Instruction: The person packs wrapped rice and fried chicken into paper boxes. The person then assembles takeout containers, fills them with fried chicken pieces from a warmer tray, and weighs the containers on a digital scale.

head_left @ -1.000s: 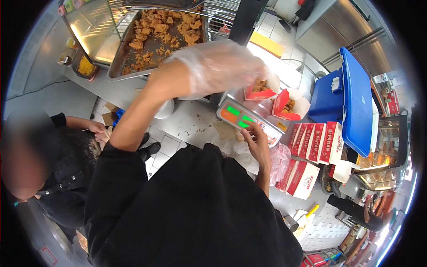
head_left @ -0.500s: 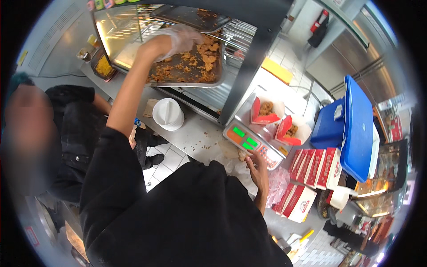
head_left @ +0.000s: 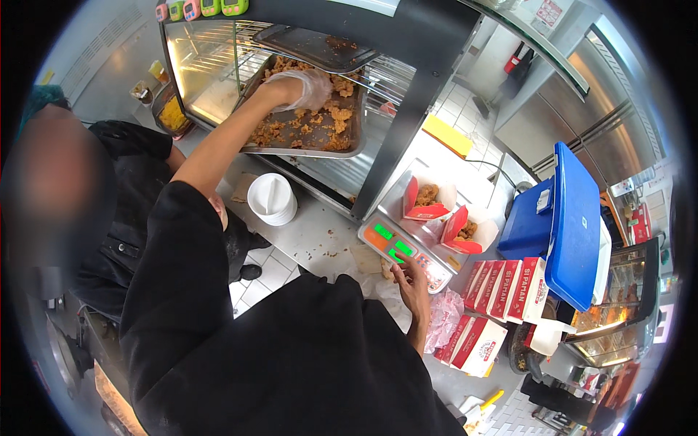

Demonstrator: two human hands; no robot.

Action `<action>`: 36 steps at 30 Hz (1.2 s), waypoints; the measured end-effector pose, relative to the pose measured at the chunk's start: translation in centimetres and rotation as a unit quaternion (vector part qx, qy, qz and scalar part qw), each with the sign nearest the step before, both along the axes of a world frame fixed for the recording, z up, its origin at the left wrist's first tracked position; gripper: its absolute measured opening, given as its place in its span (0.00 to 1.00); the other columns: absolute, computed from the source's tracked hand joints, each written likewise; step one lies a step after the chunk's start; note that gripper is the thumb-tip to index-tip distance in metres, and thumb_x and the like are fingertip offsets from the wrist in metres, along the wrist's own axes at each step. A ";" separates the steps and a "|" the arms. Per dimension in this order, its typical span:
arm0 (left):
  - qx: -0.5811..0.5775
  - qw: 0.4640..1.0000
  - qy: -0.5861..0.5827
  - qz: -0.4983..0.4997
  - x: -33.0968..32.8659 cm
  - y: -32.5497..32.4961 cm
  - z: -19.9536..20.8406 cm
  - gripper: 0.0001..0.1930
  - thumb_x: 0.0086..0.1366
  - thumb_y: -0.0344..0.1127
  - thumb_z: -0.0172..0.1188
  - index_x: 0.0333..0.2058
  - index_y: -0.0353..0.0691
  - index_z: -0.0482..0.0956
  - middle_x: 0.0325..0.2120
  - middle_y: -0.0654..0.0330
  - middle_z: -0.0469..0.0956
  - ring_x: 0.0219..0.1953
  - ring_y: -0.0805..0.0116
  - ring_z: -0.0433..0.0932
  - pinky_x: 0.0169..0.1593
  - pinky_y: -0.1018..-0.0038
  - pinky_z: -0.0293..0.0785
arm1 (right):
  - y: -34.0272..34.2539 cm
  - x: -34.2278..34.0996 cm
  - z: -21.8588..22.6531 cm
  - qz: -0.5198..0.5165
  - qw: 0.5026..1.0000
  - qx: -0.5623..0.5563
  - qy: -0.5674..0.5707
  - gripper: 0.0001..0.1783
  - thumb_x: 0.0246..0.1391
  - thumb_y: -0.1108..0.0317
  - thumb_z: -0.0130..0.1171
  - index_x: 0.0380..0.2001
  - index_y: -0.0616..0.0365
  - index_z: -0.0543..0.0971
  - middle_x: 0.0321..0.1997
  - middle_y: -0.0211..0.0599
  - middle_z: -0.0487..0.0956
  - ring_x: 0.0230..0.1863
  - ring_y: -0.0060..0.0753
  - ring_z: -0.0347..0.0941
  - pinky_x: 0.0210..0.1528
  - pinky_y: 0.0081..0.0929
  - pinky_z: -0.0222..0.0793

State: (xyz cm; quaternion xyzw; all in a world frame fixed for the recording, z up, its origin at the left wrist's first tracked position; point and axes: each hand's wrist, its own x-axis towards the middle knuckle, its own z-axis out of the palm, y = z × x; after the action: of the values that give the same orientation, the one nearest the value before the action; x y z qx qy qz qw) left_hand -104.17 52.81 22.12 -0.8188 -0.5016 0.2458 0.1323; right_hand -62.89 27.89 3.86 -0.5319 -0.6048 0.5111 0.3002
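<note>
My left hand (head_left: 311, 90), in a clear plastic glove, reaches into a dark metal tray (head_left: 342, 153) inside the display warmer. Beneath and around it lie crispy fried chicken pieces (head_left: 340, 118) and loose crumbs; its fingertips are hidden, so a grip cannot be made out. My bare right hand (head_left: 413, 283) rests at the near edge of a digital scale (head_left: 372, 237) with green displays, fingers apart by its keypad, holding nothing visible. On the scale's platform stand two open red-and-white boxes, a left one (head_left: 424, 212) and a right one (head_left: 463, 246), each with fried chicken inside.
A white lidded tub (head_left: 272, 200) stands on the counter before the warmer (head_left: 396, 116). Folded red-and-white cartons (head_left: 502, 291), pink crumpled plastic (head_left: 442, 320) and a blue lidded bin (head_left: 571, 225) are at right. A person in black (head_left: 131, 196) stands close at left.
My left hand has shifted slightly right and down over the tray. My right hand's fingers have come up nearer the scale's displays. The whole view has shifted a little.
</note>
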 end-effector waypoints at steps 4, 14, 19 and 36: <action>-0.050 0.953 -0.233 0.185 -0.5 -2.4 2.7 0.18 0.53 0.32 0.60 0.45 0.47 0.78 0.37 0.51 0.79 0.39 0.51 0.79 0.45 0.58 0.75 | -0.9 0.7 -0.9 -0.001 0.999 -0.034 -0.019 0.22 0.61 0.58 0.60 0.55 0.57 0.76 0.33 0.37 0.82 0.29 0.25 0.75 0.34 0.25 0.70; 0.005 0.937 -0.285 0.201 4.0 -0.4 0.0 0.22 0.66 0.49 0.49 0.50 0.43 0.79 0.47 0.46 0.80 0.50 0.44 0.77 0.57 0.59 0.71 | 1.1 -0.8 -1.5 0.046 0.999 0.003 -0.023 0.21 0.62 0.58 0.59 0.55 0.57 0.76 0.36 0.40 0.81 0.33 0.28 0.78 0.36 0.28 0.72; -0.023 0.932 -0.339 0.124 4.1 1.2 -1.3 0.21 0.68 0.49 0.50 0.49 0.41 0.79 0.42 0.46 0.81 0.46 0.48 0.79 0.51 0.60 0.74 | 1.6 -0.9 -0.7 0.053 0.998 -0.002 -0.017 0.21 0.62 0.59 0.59 0.55 0.56 0.75 0.37 0.41 0.82 0.33 0.29 0.77 0.36 0.29 0.72; 0.090 0.909 -0.392 0.109 3.0 1.2 -2.4 0.18 0.66 0.46 0.51 0.46 0.41 0.79 0.45 0.49 0.80 0.45 0.48 0.80 0.49 0.61 0.74 | 0.1 0.9 -2.6 0.021 0.999 -0.025 0.001 0.21 0.62 0.59 0.59 0.54 0.58 0.76 0.37 0.40 0.82 0.32 0.27 0.77 0.35 0.27 0.71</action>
State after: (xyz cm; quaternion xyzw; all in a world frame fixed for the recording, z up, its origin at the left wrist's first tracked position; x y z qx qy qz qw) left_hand -101.19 53.99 19.76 -0.7740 -0.6193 -0.1284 -0.0293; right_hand -61.98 28.00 1.27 -0.5258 -0.6028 0.5325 0.2768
